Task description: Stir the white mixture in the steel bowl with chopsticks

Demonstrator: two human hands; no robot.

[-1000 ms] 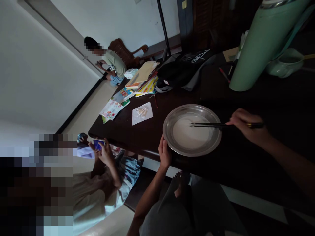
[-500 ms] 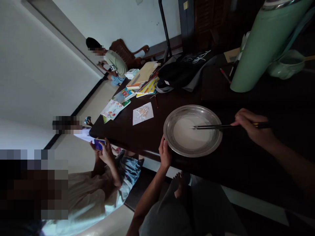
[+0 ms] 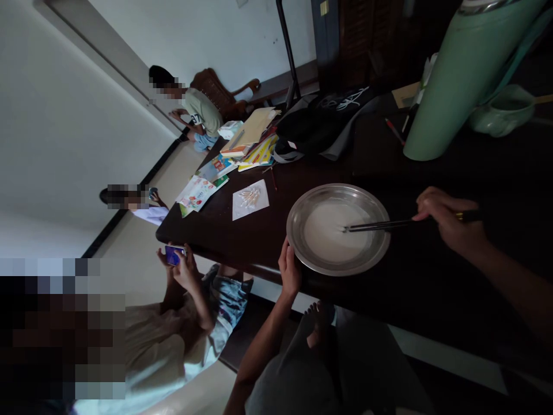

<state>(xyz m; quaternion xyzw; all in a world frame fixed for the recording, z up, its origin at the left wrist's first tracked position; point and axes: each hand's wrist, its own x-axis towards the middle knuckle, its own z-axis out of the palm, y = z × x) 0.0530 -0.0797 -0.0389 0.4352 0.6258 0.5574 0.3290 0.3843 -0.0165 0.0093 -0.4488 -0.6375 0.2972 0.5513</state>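
Note:
A shallow metal bowl (image 3: 298,253) stands on the dark table, with a white, milky liquid (image 3: 328,236) in it. My left hand (image 3: 289,268) grips the bowl's near left rim, part of its fingers hidden beneath the edge. In my right hand (image 3: 449,219) is a pair of dark chopsticks (image 3: 389,225), closed in my fingers to the right of the bowl. The chopsticks reach over the right rim, and their tips dip into the liquid near the middle.
Cotton swabs (image 3: 250,197) lie on a white sheet left of the bowl. Books (image 3: 250,141) and a black bag (image 3: 319,127) are behind. A green flask (image 3: 466,80) stands at right beside a green cup (image 3: 503,112). One person holds a phone (image 3: 174,255); two others are farther back.
My right hand and the chopsticks have shifted slightly right, the tips moving through the liquid. My left hand stays at the rim. A person at the far left has moved up and right.

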